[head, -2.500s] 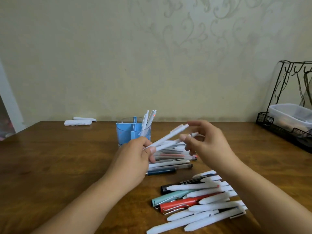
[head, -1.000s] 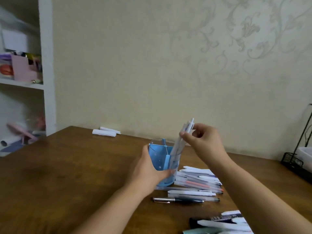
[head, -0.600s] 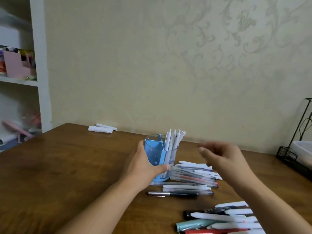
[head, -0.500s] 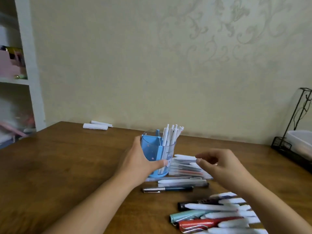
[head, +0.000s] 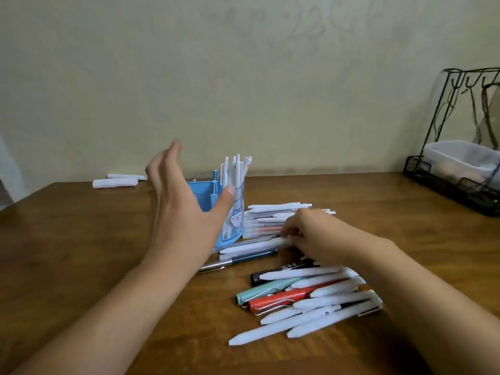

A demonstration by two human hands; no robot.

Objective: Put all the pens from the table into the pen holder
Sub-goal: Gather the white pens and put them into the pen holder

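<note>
Two hands work here: your left hand [head: 181, 212] is spread open, gripping nothing, beside the pen holder [head: 216, 212] mid-table, likely ready to steady it. Your right hand [head: 311, 234] curls over the stacked pens [head: 270, 220] just beside it; whether it grips one cannot be told. More loose pens [head: 311, 299] lie toward the near edge.
</note>
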